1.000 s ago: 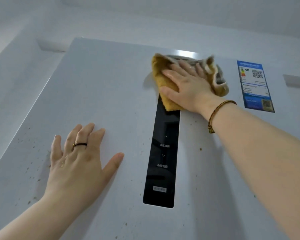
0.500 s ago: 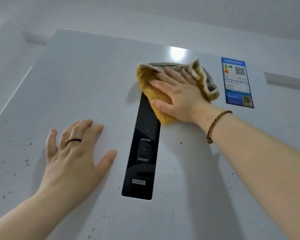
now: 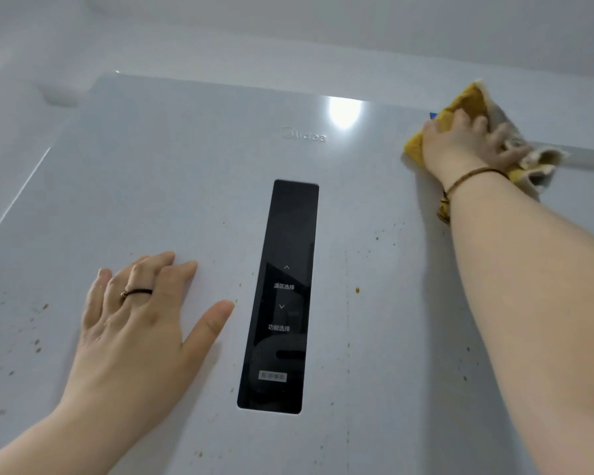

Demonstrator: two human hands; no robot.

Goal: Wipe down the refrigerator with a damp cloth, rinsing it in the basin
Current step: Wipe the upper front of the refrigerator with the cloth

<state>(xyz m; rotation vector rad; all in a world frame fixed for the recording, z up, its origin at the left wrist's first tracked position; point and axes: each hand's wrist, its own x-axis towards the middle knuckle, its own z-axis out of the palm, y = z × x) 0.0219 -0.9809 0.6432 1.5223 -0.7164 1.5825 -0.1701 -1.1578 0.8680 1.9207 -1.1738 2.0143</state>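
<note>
The refrigerator (image 3: 186,183) door fills the frame. The cloth (image 3: 467,101) has swept from above the black control panel (image 3: 285,303) to the upper right, so the top strip looks wiped. The left hand (image 3: 134,330) lies flat and spread at lower left. The right hand (image 3: 460,145), arm stretched up, presses the cloth with flat fingers. Brown specks (image 3: 357,290) remain lower down.

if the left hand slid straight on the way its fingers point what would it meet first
Nothing, it seems: the left hand would cross bare fridge door, passing left of the black panel, up to the top edge.
</note>
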